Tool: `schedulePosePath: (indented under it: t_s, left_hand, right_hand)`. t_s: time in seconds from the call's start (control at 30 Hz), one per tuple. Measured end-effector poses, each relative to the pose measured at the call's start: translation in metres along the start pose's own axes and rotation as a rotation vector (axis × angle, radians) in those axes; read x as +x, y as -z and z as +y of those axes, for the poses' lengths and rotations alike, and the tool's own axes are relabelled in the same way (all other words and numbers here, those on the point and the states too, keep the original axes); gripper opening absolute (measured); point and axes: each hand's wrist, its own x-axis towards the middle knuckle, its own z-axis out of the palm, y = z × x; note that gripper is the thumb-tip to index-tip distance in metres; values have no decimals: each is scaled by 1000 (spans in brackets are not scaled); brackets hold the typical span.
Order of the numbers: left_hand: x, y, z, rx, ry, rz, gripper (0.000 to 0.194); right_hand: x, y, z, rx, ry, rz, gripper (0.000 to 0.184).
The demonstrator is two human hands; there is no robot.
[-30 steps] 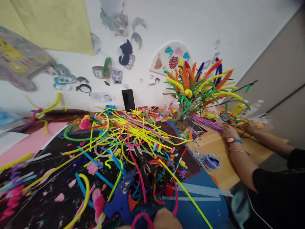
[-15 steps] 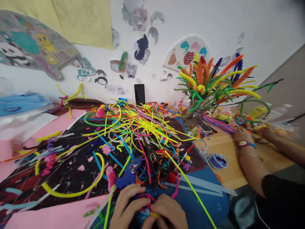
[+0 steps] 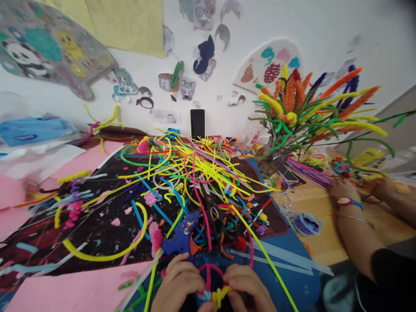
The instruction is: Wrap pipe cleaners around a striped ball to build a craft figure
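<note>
At the bottom centre, my left hand (image 3: 180, 284) pinches the light blue end of a small pipe-cleaner piece (image 3: 218, 298). It has a coiled yellow part and a thin pink loop arching above. My right hand (image 3: 249, 287) has its fingers closed on the yellow side; its fingertips partly cover the piece. Just beyond my left hand lies a blue glue gun (image 3: 180, 238) with an orange trigger. Black scissors (image 3: 221, 216) rest farther up, among loose pipe cleaners. A red pompom (image 3: 241, 244) sits beyond my right hand.
A heap of yellow pipe cleaners (image 3: 201, 167) covers the mat's middle. A phone (image 3: 197, 123) leans against the wall. A vase of pipe-cleaner flowers (image 3: 274, 158) stands at right. Another person's arm (image 3: 357, 234) reaches across the wooden table. Pink paper (image 3: 71, 288) lies at lower left.
My hands have moved apart, and the yellow coil and pink loop show more between them. The whole view has shifted, so most things appear farther right.
</note>
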Motion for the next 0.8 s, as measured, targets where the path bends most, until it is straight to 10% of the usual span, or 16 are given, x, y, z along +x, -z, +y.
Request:
schedulePosePath:
  t_s: [0.8]
  left_hand:
    - [-7, -5, -1, 58, -29, -55, 12]
  right_hand:
    - [-6, -2, -1, -32, -56, -48, 14]
